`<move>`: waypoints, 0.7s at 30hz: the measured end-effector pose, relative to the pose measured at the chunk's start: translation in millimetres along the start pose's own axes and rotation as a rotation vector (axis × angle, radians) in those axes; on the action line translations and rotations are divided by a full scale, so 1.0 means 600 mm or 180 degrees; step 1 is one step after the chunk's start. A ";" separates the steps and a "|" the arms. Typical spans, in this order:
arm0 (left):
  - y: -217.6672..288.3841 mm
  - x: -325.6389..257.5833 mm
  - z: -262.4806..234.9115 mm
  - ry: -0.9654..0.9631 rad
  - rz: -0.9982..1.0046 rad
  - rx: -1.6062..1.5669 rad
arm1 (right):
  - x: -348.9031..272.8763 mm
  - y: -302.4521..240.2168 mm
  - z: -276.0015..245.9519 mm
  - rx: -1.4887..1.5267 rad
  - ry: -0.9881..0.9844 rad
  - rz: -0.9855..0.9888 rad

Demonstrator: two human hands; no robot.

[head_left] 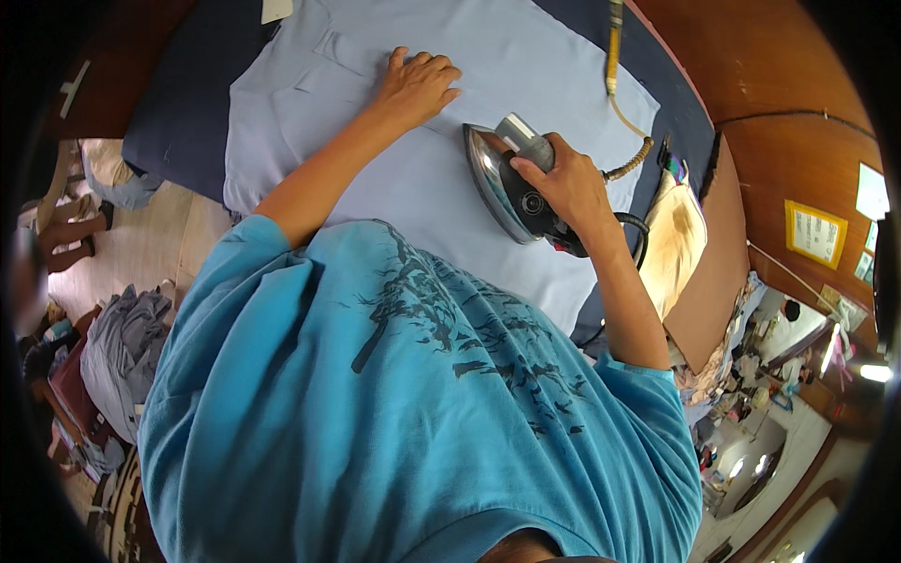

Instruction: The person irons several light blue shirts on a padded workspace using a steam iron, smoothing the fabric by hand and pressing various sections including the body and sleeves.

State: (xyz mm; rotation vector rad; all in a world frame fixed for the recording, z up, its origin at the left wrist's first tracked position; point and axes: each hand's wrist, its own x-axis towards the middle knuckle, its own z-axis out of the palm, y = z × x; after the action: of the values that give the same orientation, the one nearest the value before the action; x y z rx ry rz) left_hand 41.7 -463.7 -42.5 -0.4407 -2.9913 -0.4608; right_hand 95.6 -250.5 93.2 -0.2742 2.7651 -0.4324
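Note:
A light blue shirt (394,169) lies spread over a dark blue cloth, with a pocket (343,52) showing at its upper left. My left hand (419,89) rests on the shirt near that pocket, fingers slightly bent and apart, holding nothing. In my right hand (568,183) is the handle of an electric iron (502,169), black and grey with a shiny metal base. Its pointed tip faces away from me. Whether the base touches the cloth I cannot tell. A coiled cord (631,161) runs beside the iron.
Dark blue cloth (178,122) covers the work surface. Right of the iron lies a cream cloth pad (678,239) with brown scorch marks. A yellow-wrapped cord (615,47) hangs at the top. Grey garments (122,357) are heaped at left; wooden panelling (788,113) stands at right.

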 end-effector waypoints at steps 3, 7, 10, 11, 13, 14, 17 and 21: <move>0.002 0.020 -0.004 -0.0192 0.0014 0.0076 | 0.000 0.003 -0.001 0.0235 0.0040 0.0004; -0.004 0.019 -0.001 -0.0092 0.0040 -0.0295 | 0.007 -0.019 0.004 0.0145 0.0305 0.0161; -0.009 0.007 0.005 0.0116 0.0055 -0.0283 | 0.023 -0.022 0.002 -0.0082 0.0318 0.0010; -0.018 -0.002 0.007 0.0238 0.0049 -0.0266 | 0.031 -0.020 0.002 -0.0165 0.0324 -0.0084; -0.044 -0.024 0.012 0.0367 -0.0077 0.0066 | 0.052 -0.012 -0.001 -0.0191 0.0414 -0.0161; -0.059 -0.034 0.015 0.0370 -0.0172 0.0380 | 0.063 -0.006 -0.005 -0.0203 0.0466 -0.0194; -0.097 -0.050 0.011 0.0224 -0.0275 0.0755 | 0.090 0.000 -0.013 -0.0051 0.0421 0.0092; -0.105 -0.054 0.004 0.0218 -0.0403 0.0748 | 0.086 0.000 -0.016 -0.0184 0.0334 -0.0249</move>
State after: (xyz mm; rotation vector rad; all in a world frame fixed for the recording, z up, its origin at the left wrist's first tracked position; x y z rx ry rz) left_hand 54.2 -529.5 -66.8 -0.2118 -2.9674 -0.1262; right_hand 44.2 -260.2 86.7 -0.3854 2.8804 -0.3975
